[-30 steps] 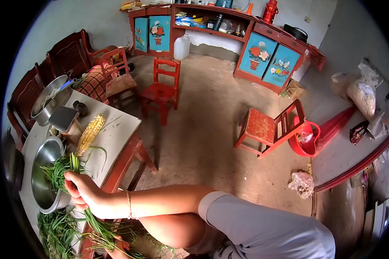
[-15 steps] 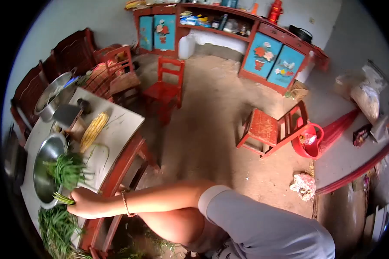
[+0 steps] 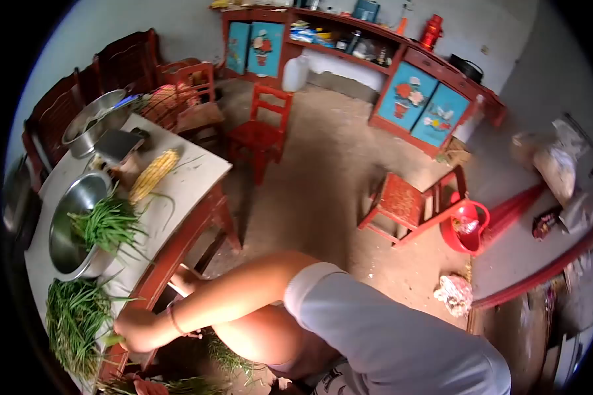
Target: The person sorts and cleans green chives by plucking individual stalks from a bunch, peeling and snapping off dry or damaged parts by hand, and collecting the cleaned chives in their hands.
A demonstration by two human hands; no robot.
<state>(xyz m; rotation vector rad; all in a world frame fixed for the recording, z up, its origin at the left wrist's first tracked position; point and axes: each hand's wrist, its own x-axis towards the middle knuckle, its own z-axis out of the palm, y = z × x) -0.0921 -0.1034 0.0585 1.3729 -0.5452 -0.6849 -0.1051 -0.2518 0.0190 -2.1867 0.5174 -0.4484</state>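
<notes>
Greens (image 3: 78,329) part in the bowl (image 3: 64,220), more on the desk (image 3: 201,168)

Far left: thick loose pile of greens on the desk, just in front of the bowl, long leaves pointing every way. In the bowl, a smaller bunch (image 3: 109,220), tips hanging over the right side onto the desk. My reading: work partway, the larger share lying outside the bowl.

Right hand (image 3: 137,329) low at the desk edge, beside the pile; fingers folded in, apparently clamped on pale stalk ends (image 3: 114,340), though blur makes that uncertain. Left hand (image 3: 148,385) cut off by the lower edge, greens next to it; cannot tell whether its fingers are apart or together.

Surface: pale top, red frame. Beyond the bowl, a steel basin (image 3: 72,135), a dark-topped container (image 3: 117,143), then a corn cob (image 3: 155,174).

Room, left to right: dark wooden bench (image 3: 128,56); red chair (image 3: 260,131); blue-doored red cabinet (image 3: 408,99) along the back; another red chair (image 3: 402,199); red bucket (image 3: 464,242); plastic bag (image 3: 454,294) on the concrete-looking floor (image 3: 329,197).
</notes>
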